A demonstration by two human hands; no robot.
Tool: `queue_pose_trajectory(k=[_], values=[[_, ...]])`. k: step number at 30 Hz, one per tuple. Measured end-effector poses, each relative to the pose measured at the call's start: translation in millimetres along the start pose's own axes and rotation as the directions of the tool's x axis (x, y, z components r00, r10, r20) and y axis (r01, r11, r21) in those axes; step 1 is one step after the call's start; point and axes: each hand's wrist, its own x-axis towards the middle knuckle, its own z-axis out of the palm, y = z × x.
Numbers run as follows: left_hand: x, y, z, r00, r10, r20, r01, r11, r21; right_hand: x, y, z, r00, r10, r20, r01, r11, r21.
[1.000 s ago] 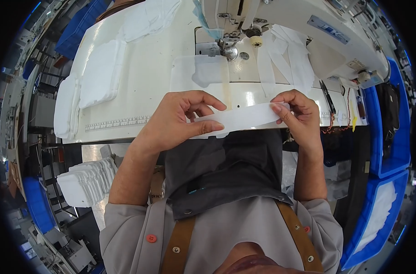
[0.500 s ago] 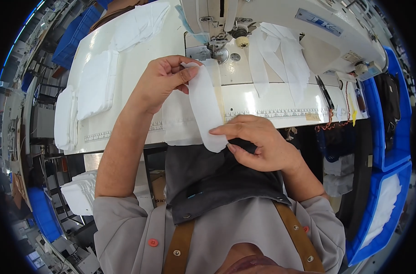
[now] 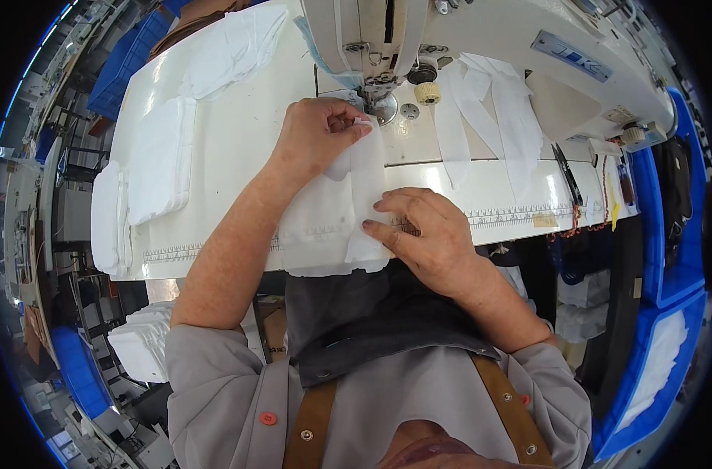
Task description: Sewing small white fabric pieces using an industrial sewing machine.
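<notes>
White fabric strip (image 3: pixel 365 195): flat on worktop (image 3: pixel 238 148), top end at sewing machine (image 3: pixel 387 47) needle. Left hand (image 3: pixel 317 137) grip pinched closed on top end; right hand (image 3: pixel 422 230) fingers flat, pressing lower end.

- The white fabric strip (image 3: pixel 367 195), held crosswise in the air between both hands a second ago and hanging on a slant half a second ago, now lies flat on the white sewing table (image 3: pixel 238 141), running away from the person.
- The left hand (image 3: pixel 321 133) has carried the strip's far end up to the presser foot (image 3: pixel 379 102) of the sewing machine (image 3: pixel 481 31).
- The right hand (image 3: pixel 426 230) has dropped from mid-air and presses the strip's near end at the table's front edge.
</notes>
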Motion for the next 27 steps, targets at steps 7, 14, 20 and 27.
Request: queue_pose_trajectory(k=[7,14,20,27], values=[[0.0,2.1,5.1,0.999,0.026,-0.028,-0.025,0.999,0.037,-4.6,5.2,3.0,1.000,-0.004,0.015,0.004,1.000,0.022],[0.8,-0.3,6.5,1.000,0.015,-0.026,-0.013,0.998,0.057,-3.8,4.9,1.2,0.999,0.013,0.048,-0.014,1.000,0.023],[-0.6,0.3,6.5,1.000,-0.006,-0.014,0.007,0.998,0.059,-5.2,3.9,1.2,0.998,0.016,0.053,-0.017,1.000,0.017],[-11.7,-8.0,11.4,0.859,0.503,-0.097,-0.424,0.803,0.418,-5.1,0.9,-0.7,0.995,0.039,0.093,-0.041,0.999,0.016]])
